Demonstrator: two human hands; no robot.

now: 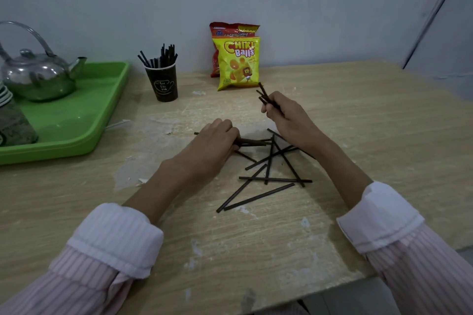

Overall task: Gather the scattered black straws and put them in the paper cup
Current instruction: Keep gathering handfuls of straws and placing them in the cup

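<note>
Black and thin, the loose straws (276, 179) seen from the head camera lie crisscrossed on the table (384, 135) at 5 o'clock from the left hand (215, 140), which curls round a small bundle (253, 141) on the tabletop. The right hand (284, 112) pinches a few raised straws (264, 94). The paper cup (162, 84) stands well apart at 10 o'clock. Judging by this, combing the loose ones parallel into one bundle before carrying should go best. Fingers hide how many each hand holds, and some straws run under the right wrist.

Cup (162, 84) between tray (102, 115) and snack bags (238, 64)
</note>
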